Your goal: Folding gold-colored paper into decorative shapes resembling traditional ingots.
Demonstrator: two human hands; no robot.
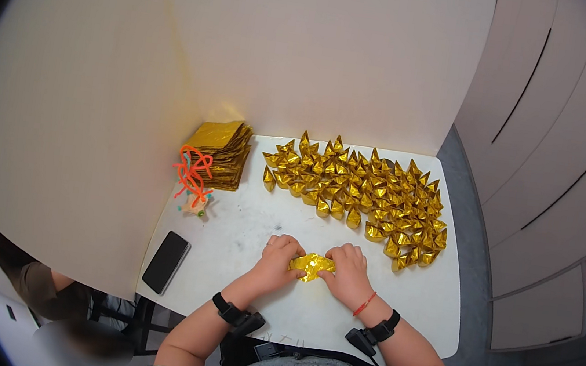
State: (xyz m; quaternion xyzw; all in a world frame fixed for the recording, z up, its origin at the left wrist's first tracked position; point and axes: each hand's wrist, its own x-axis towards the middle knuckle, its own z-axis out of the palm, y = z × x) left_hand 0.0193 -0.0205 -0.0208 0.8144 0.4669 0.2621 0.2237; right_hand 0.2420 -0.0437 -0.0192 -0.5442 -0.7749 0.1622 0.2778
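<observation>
Foil (311,266): one, over near part of desk (402,308), between fingers, long axis left to right. Left hand (275,263) pinches left end, right hand (348,275) right end; neither nearer. Whether foil touches desk, cannot tell. Beyond: folded pieces (359,184), dozens, too crowded for exact count. Far left: one sheet stack (219,136), one orange tangle (192,182). Left: one phone (166,262).
</observation>
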